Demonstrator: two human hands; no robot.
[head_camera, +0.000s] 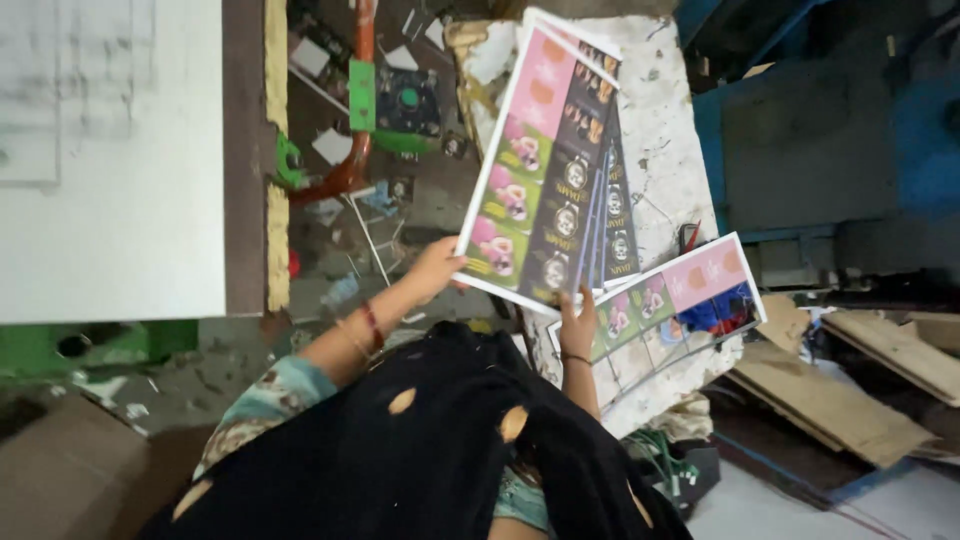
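Nearest camera: black cloth (420, 450) with pale oval spots, draped over the lap, filling the bottom middle.
Left hand: left hand (437, 265) closed on the lower left edge of the stack of printed sheets (545, 170), thumb on top, fingers hidden under the paper; red and gold bangles (365, 328) at the wrist.
Right hand: right hand (577, 322) pinched on the bottom edge of the same stack, fingers pointing up over the print; thin bangle at the wrist.
Stack: 3 or 4 sheets fanned out, held tilted above the worn white table (670, 130); pink, green and black panels in rows, white border.
Second sheet: loose printed sheet (665, 300) lying flat on the table just right of the right hand, its near corner partly under the held stack.
Around: white panel (100, 150) at left with a brown edge; green and orange machine parts (365, 110) on a littered floor behind the left arm; blue metal frame (850, 130) at right; wooden boards (860, 380) low at right; brown cardboard (60, 470) at bottom left.
In the way: held stack covers much of the table top and its left edge.
Hard to tell: exact count of sheets; fingertips of both hands under the paper; lower table edge ragged and cut off by the cloth.
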